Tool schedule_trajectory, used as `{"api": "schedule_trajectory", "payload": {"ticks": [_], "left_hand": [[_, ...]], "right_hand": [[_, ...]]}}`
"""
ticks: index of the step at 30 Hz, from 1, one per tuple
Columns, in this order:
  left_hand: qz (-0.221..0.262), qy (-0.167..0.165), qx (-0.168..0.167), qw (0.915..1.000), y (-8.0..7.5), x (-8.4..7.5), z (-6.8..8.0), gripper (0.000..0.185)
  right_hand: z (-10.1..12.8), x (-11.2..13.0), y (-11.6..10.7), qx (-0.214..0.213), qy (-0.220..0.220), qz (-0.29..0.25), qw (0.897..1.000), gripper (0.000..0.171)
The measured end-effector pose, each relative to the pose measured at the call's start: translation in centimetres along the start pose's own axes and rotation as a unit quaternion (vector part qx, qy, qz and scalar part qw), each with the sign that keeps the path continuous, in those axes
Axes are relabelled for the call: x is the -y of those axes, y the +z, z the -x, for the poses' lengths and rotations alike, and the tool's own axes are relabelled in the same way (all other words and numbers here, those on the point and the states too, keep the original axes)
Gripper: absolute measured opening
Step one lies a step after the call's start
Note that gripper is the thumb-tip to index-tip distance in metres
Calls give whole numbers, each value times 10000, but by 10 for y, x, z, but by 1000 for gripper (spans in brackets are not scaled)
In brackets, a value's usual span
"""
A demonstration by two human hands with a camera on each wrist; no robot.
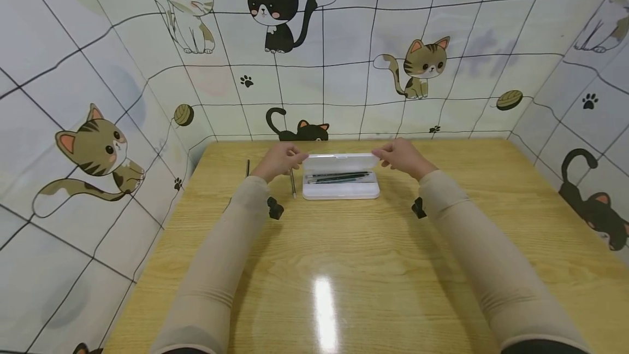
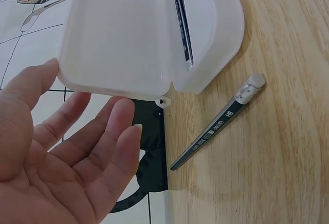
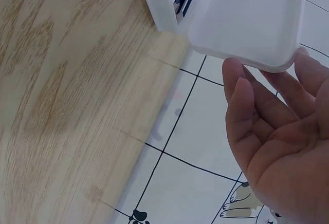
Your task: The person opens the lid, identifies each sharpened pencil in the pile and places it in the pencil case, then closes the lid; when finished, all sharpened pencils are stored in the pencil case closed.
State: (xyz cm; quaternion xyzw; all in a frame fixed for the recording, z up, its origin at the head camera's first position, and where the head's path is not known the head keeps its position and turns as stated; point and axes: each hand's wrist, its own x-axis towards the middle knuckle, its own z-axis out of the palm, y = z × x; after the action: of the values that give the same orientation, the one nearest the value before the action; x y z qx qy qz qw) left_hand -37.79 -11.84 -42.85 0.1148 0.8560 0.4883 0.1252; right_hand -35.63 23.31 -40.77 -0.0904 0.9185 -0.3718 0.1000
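At twelve o'clock on the glossy wooden table [image 1: 344,266], a frosted plastic pencil case [image 1: 341,177] sits open; left hand [image 1: 280,160] and right hand [image 1: 400,156], fingers relaxed, touch its rounded lid [image 2: 118,34]. Loose pencil [image 2: 218,126] just beside.

Clear plastic pencil case [image 1: 341,186] sits centre frame on the far part of the table, long side across. Its lid [image 1: 339,160] is raised, half open, hinged at the back. Dark green pencils [image 1: 338,177] lie inside lengthwise, side by side. I can't count them exactly.
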Motion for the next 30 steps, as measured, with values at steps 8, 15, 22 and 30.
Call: {"api": "schedule_trajectory", "payload": {"ticks": [8, 15, 22, 30], "left_hand": [[33, -22, 96, 9999, 1, -3, 3, 33], [-67, 25, 278, 9996, -2, -2, 5, 40], [-384, 180, 416, 9982, -2, 2, 7, 37], [-744, 363, 443, 9956, -2, 6, 12, 29]], "right_hand": [[0, 0, 0, 172, 214, -203, 9994, 52], [2, 3, -1, 245, 284, -144, 9992, 48], [10, 3, -2, 486, 197, -141, 9985, 42], [16, 1, 0, 650, 241, 33, 9976, 47]]}}
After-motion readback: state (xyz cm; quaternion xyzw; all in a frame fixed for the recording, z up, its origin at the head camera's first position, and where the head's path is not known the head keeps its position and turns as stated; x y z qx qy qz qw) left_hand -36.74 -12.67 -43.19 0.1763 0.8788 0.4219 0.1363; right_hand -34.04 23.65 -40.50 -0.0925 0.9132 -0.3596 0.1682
